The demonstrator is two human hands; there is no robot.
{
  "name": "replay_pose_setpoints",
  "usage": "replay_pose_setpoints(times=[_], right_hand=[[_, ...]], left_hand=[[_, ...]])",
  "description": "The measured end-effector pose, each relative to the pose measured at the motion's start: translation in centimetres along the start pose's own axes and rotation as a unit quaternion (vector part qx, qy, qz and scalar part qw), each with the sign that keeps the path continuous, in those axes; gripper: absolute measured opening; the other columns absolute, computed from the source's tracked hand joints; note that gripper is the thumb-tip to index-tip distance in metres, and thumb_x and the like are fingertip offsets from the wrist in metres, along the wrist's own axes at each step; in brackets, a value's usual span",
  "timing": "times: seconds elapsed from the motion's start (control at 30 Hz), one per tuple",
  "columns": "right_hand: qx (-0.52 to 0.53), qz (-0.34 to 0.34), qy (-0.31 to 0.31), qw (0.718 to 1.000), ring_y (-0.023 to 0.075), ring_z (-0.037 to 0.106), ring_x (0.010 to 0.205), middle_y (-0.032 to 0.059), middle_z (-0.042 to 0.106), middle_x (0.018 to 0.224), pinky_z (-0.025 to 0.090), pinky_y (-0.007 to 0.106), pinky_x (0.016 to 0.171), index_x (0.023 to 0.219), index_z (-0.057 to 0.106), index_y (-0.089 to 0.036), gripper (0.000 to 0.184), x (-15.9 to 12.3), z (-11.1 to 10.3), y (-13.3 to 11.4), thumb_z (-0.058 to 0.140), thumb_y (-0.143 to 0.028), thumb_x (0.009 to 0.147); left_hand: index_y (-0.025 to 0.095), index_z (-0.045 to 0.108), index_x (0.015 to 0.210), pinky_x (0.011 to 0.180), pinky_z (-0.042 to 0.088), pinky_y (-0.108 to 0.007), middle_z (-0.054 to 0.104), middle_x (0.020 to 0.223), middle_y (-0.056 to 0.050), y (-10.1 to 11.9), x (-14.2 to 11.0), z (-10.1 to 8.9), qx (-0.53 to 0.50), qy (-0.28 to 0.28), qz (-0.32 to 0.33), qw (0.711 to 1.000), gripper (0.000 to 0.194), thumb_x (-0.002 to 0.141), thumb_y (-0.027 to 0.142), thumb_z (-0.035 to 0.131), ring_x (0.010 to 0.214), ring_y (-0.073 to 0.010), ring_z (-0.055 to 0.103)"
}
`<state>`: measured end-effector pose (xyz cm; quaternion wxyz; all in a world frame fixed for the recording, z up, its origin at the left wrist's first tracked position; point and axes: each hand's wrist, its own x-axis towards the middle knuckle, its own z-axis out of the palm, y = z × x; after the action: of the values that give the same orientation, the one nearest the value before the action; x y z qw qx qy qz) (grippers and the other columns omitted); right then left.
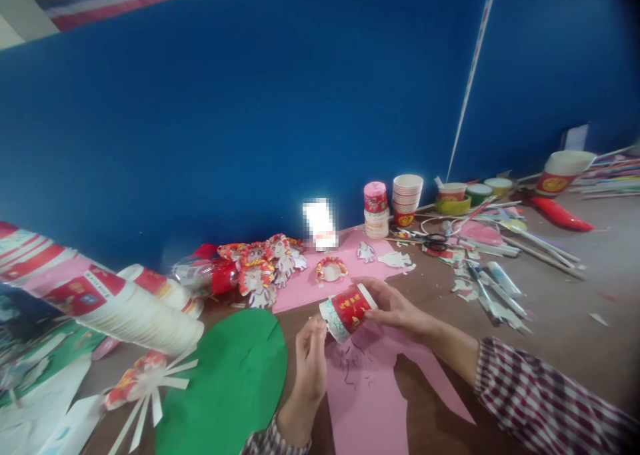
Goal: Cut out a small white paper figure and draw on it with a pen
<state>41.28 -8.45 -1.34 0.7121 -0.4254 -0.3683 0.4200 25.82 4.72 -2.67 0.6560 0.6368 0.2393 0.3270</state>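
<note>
A red and white paper cup (353, 308) with gold marks and green scribbles lies tilted on its side between my hands. My right hand (395, 308) grips it at the right end, with the thumb along its side. At the cup's left end, the bent fingers of my left hand (311, 355) press against the edge. Below the cup lies a cut sheet of pink paper (367, 401) with dark pen lines on it. Just beyond, a ring-shaped decorated paper piece (331, 269) rests on a pink sheet (295, 299).
Left are a green paper oval (225, 381), stacked paper cups (150, 318) and a cup cut into strips (150, 381). Decorated paper figures (265, 261) lie behind. To the right are scissors (434, 242), a tube (503, 279), paper scraps and more stacked cups (406, 198). A blue partition (250, 121) stands behind.
</note>
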Motion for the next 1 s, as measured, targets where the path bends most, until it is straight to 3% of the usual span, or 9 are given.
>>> replay_pose_setpoints(times=[0.17, 0.47, 0.67, 1.0], right_hand=[[-0.039, -0.009, 0.013, 0.999, 0.0195, 0.053, 0.107, 0.0067, 0.055, 0.115, 0.044, 0.036, 0.092, 0.123, 0.049, -0.026, 0.054, 0.0, -0.2, 0.5, 0.074, -0.031, 0.075], [-0.010, -0.030, 0.075, 0.997, 0.0215, 0.056, 0.105, 0.0072, 0.057, 0.113, 0.047, 0.038, 0.087, 0.115, 0.051, -0.025, 0.051, 0.3, -0.1, 0.9, 0.076, -0.034, 0.072], [-0.034, -0.028, 0.082, 0.996, 0.0208, 0.056, 0.102, 0.0067, 0.058, 0.111, 0.047, 0.037, 0.086, 0.112, 0.051, -0.025, 0.051, 0.3, -0.2, 1.4, 0.077, -0.033, 0.069], [0.012, -0.014, 0.101, 0.995, 0.0164, 0.058, 0.091, 0.0051, 0.058, 0.106, 0.047, 0.033, 0.081, 0.108, 0.049, -0.024, 0.048, 0.3, 0.3, 0.9, 0.077, -0.033, 0.070]], left_hand=[[0.012, 0.066, 0.079, 0.063, 0.045, -0.023, 0.063, 0.068, -0.003, -0.5, 0.2, 0.2, -0.010, -0.033, -0.010, 0.999, 0.030, 0.083, 0.041, 0.061, 0.065, -0.0135, 0.056], [0.014, 0.069, 0.096, 0.079, 0.049, -0.028, 0.070, 0.094, -0.008, -0.7, 0.4, 0.1, -0.002, -0.002, 0.008, 1.000, 0.028, 0.080, 0.035, 0.061, 0.086, -0.0192, 0.063], [0.013, 0.067, 0.088, 0.071, 0.049, -0.025, 0.068, 0.081, -0.006, -1.2, 0.6, -0.1, 0.012, 0.010, 0.009, 1.000, 0.028, 0.079, 0.040, 0.065, 0.074, -0.0151, 0.061], [0.014, 0.067, 0.102, 0.082, 0.050, -0.030, 0.070, 0.096, -0.009, -0.9, 0.3, 0.0, 0.015, -0.015, 0.034, 0.999, 0.030, 0.081, 0.034, 0.062, 0.089, -0.0196, 0.064]])
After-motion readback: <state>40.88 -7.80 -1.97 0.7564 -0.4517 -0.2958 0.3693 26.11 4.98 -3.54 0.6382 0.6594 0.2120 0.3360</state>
